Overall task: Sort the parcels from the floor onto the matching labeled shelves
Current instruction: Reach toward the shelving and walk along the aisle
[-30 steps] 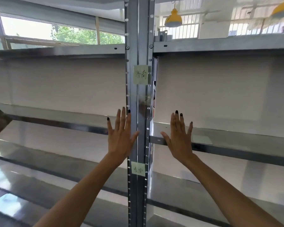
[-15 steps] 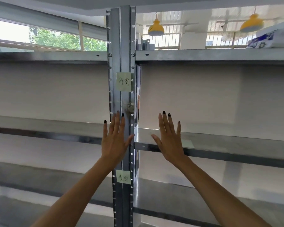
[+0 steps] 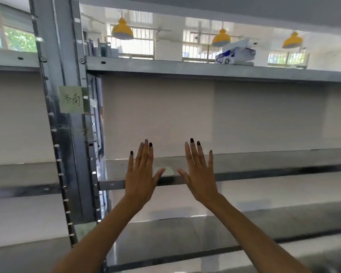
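Between parcels — both hands empty before the shelf [image 3: 244, 174].
Left hand [image 3: 141, 175] and right hand [image 3: 200, 176] spread flat, each grip open; next, likely a parcel from the floor — none in view.

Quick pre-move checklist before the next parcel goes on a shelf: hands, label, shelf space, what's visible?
1. Left hand empty, fingers spread: ok.
2. Right hand empty, fingers spread: ok.
3. Green label on the upright post in view with handwriting showing: ok.
4. Middle shelf right of the post bare where visible: ok.
5. Parcel ready to pick from the floor: cannot tell, floor out of view.
6. Blue and white package on the top shelf matches its label: cannot tell.
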The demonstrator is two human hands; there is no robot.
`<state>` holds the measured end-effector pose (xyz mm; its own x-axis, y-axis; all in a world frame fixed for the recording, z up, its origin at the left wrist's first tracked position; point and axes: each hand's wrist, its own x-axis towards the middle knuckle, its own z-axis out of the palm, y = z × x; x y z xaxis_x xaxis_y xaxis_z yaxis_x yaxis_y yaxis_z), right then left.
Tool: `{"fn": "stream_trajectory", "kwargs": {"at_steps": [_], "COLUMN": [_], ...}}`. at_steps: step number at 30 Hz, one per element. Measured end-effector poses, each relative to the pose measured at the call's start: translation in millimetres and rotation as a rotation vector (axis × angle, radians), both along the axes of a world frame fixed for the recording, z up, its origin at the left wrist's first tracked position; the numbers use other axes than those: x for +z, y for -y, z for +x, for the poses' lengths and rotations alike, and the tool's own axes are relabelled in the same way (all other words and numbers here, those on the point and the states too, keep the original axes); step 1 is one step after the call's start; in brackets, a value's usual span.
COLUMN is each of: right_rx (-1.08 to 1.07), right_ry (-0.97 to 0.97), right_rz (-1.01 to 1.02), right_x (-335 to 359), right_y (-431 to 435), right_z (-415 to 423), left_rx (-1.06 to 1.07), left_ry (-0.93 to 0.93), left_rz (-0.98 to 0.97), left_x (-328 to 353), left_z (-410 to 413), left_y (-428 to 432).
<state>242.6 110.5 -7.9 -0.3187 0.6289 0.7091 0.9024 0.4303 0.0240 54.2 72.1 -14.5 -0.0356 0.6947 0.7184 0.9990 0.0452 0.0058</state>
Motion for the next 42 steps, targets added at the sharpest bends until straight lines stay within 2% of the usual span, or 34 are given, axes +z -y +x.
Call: {"fn": "stream_trajectory", "kwargs": {"at_steps": [18, 31, 37, 42], "right_rx": [-0.432, -0.623, -0.690, -0.788], "right_ry": [-0.037, -0.088, -0.156, -0.135], "right_rz": [-0.026, -0.063, -0.098, -0.118], "right_x": [-13.5, -33.1, -40.8, -44.3], "right_y": [14.7, 52.6, 65.9, 72.8], "right_z": [250.2, 426.1, 480.8, 516.3], "left_rx": [-0.338, -0.513, -0.604, -0.652], "left_ry": [-0.071, -0.032, -0.044, -0.070], "left_rz": [-0.001, -0.063, -0.071, -0.065], "left_x": [-5.4, -22.5, -25.1, -28.0], "left_z": [244.4, 428.3, 499.2, 545.5], "left_y": [-51.2, -56.6, -57.1, -67.1]}}
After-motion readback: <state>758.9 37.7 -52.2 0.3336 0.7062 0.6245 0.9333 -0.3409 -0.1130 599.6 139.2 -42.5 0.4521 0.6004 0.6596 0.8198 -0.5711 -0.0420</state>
